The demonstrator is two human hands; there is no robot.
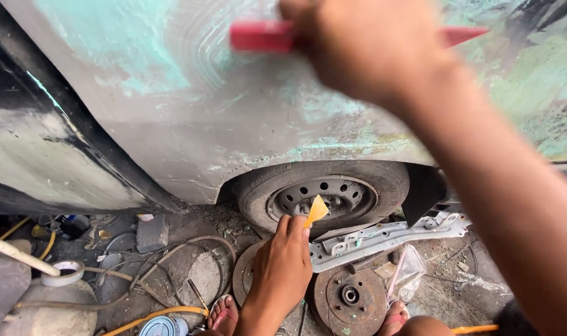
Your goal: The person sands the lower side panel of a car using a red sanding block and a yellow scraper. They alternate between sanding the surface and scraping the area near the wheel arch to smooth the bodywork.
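Overhead, blurred right hand [364, 46] gripping half-hidden red spreader [261, 35] on car panel [190, 106]; left hand [283, 264] pinching yellow scraper [316, 210].

Car body repair yard, sanded car panel [190, 118], brake discs [350, 294]

One wheel [326, 196], two brake discs [350, 295], two spreaders [316, 210], one tape roll [63, 272]

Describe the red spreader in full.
The red spreader is a flat, wide, plastic-looking blade, lying level against the sanded, filler-streaked car panel above the wheel. The right hand grips its middle, hiding that part; the left end and a tapered right tip show. It is blurred, so finer detail cannot be told.
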